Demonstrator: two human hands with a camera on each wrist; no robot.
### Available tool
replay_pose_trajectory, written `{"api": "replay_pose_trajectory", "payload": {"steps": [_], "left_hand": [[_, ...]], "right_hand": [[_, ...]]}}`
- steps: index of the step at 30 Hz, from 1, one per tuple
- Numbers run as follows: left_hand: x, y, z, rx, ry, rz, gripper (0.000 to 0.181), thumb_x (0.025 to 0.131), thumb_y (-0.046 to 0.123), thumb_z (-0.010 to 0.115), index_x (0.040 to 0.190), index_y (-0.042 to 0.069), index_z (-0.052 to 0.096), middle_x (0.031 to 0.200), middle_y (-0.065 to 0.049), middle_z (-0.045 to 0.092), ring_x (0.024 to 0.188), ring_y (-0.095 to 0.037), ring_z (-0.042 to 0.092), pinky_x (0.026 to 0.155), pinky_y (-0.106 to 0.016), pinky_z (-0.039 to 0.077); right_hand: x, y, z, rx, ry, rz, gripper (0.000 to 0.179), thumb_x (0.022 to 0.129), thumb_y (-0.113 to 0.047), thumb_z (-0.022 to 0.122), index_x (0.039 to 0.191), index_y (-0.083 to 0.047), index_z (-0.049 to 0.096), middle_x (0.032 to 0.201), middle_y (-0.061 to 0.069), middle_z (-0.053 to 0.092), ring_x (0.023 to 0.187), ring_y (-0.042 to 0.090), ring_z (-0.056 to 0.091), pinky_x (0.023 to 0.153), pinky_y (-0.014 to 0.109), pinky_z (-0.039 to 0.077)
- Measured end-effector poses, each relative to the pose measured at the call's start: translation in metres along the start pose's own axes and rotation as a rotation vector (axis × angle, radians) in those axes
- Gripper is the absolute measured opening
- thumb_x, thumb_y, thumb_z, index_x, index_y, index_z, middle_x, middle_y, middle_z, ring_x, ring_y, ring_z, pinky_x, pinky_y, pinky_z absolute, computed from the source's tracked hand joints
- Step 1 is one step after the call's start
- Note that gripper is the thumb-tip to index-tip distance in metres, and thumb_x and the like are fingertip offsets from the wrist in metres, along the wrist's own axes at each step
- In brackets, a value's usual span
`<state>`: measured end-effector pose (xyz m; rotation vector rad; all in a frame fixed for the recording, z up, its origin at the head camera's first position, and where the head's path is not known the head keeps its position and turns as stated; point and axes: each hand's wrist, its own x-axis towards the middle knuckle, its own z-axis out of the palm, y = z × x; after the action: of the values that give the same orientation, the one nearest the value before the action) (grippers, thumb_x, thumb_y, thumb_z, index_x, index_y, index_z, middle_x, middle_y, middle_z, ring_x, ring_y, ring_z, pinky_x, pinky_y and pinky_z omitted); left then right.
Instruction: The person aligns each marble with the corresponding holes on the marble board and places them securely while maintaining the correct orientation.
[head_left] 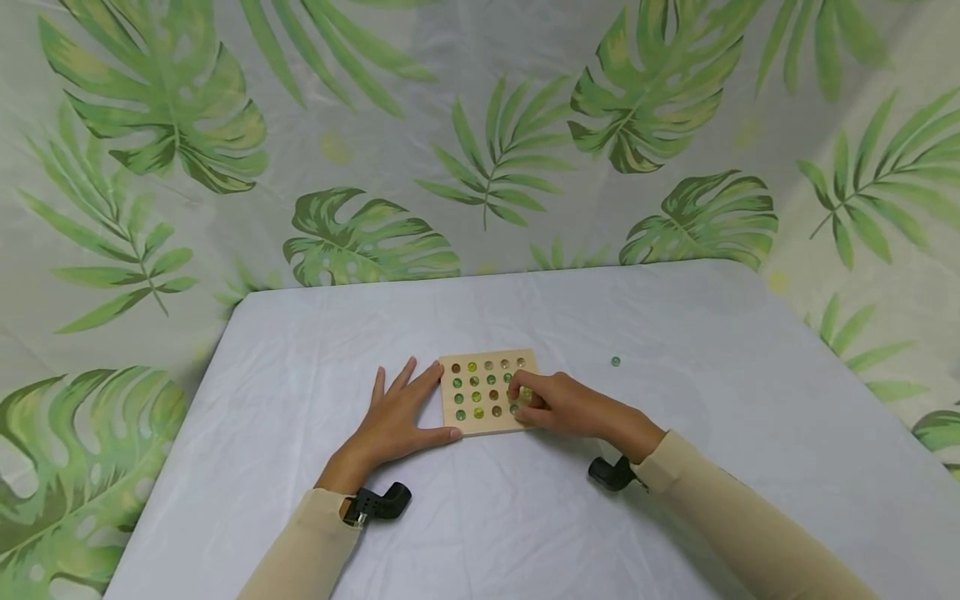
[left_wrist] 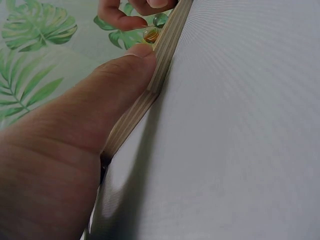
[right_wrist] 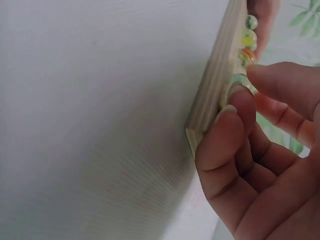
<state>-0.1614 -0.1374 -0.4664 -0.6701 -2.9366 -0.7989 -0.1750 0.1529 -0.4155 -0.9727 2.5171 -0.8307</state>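
A light wooden board (head_left: 487,426) with rows of round hollows lies on the table, its hollows filled with glass marbles in green, yellow and brown tones. My left hand (head_left: 393,425) rests against the board's left side with fingers spread, index at the far corner and thumb at the near one. At the right end, my right hand (head_left: 573,407) has curled fingers and pinches a greenish marble (right_wrist: 241,79) at the board's surface. Its fingers partly cover the marbles there. In the left wrist view, an amber marble (left_wrist: 150,34) shows beyond the left thumb.
One loose green marble (head_left: 616,361) lies on the white-covered table (head_left: 697,333), right of the board. Behind the table hangs a leaf-patterned cloth (head_left: 495,167). Each wrist wears a small black camera, one at the left wrist (head_left: 386,502).
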Motion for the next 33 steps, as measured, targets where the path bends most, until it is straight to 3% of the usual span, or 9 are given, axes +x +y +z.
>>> {"api": "replay_pose_trajectory", "payload": {"steps": [13,25,33], "left_hand": [[0.001,0.0,-0.002,0.0,-0.002,0.004,0.105,0.073,0.073,0.065,0.153,0.017,0.029,0.156,0.001,0.031,0.147,-0.029,0.012,0.114,-0.057,-0.01],[0.003,0.001,-0.004,-0.007,-0.003,0.007,0.105,0.073,0.072,0.066,0.153,0.017,0.029,0.156,0.001,0.03,0.147,-0.029,0.011,0.114,-0.057,-0.01],[0.002,0.0,-0.002,-0.004,-0.01,-0.004,0.106,0.072,0.074,0.066,0.154,0.018,0.028,0.156,0.002,0.029,0.147,-0.028,0.01,0.113,-0.057,-0.011]], "right_hand": [[-0.009,0.011,-0.022,0.016,0.024,0.025,0.021,0.096,-0.017,0.061,0.114,-0.013,0.052,0.066,-0.005,0.056,0.055,0.008,0.05,0.051,0.023,0.044],[-0.024,0.035,-0.051,0.032,0.079,0.164,0.024,0.096,-0.02,0.062,0.116,-0.013,0.051,0.071,0.009,0.062,0.055,0.016,0.056,0.051,0.031,0.049],[-0.033,0.053,-0.063,0.042,0.102,0.239,0.025,0.096,-0.02,0.06,0.117,-0.012,0.049,0.073,0.01,0.061,0.058,0.018,0.055,0.053,0.033,0.048]]}}
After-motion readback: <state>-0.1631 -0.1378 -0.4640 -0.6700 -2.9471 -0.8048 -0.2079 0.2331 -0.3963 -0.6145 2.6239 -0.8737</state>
